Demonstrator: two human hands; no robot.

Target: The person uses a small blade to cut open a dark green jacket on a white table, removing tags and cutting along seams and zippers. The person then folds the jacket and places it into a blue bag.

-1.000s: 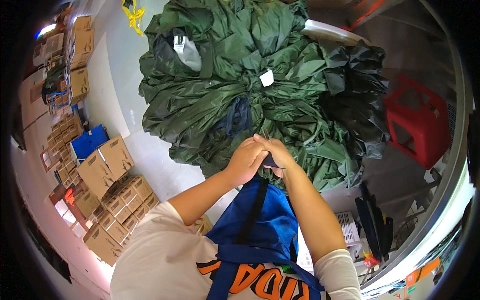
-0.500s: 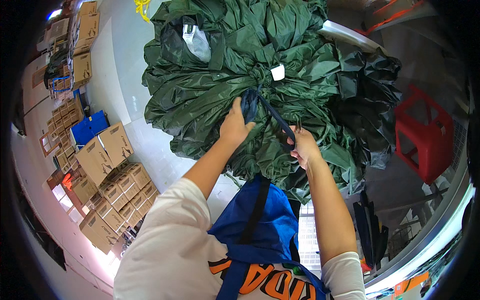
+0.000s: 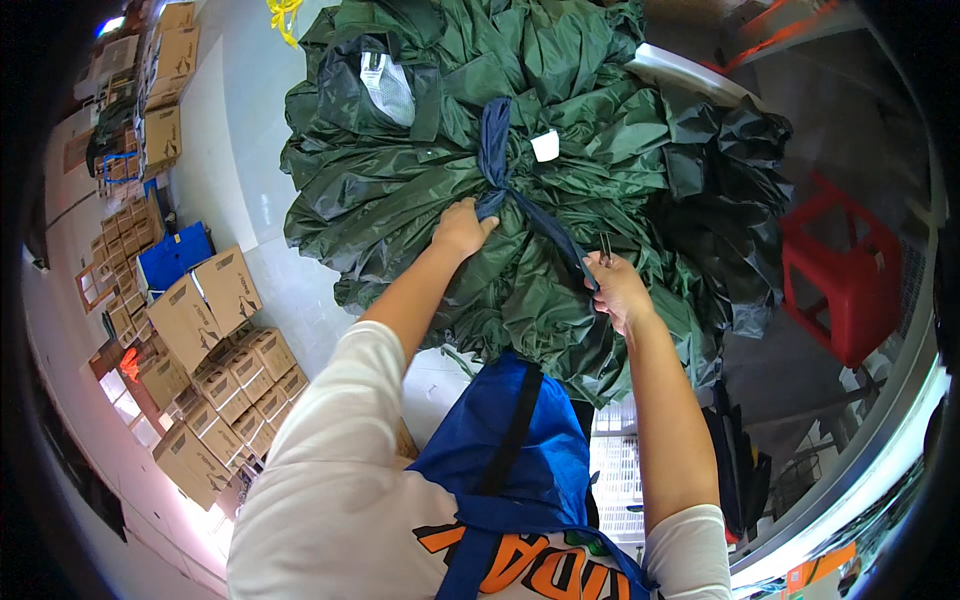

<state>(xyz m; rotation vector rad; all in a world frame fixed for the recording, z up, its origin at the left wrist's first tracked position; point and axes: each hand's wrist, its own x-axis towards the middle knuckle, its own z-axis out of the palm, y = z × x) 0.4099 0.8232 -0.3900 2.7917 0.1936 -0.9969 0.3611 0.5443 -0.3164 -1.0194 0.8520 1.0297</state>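
A large bundle of dark green garments (image 3: 400,200) lies in front of me, gathered tight at its middle. Around that gathered middle runs a navy fabric strip (image 3: 493,140), one wide part of it lying up across the bundle. My left hand (image 3: 464,228) grips the strip at the lower side of the gather, fingers closed. To the right, my right hand (image 3: 618,290) is closed on the strip's other length, which is stretched taut between the hands. A small two-pronged metal tool, like thread snips (image 3: 606,246), sticks up from the right hand. A white label (image 3: 545,146) shows beside the gather.
A red plastic stool (image 3: 845,280) stands at the right. Cardboard cartons (image 3: 205,315) are stacked along the left, with a blue folded thing (image 3: 177,256) among them. Yellow strapping (image 3: 284,15) lies at the far left of the bundle. A blue apron (image 3: 500,430) hangs over my front.
The strip's wide part, bunched by my left hand before, now lies upward over the bundle. My left hand has closed on the strip lower down. My right hand has shifted slightly right and nearer me.
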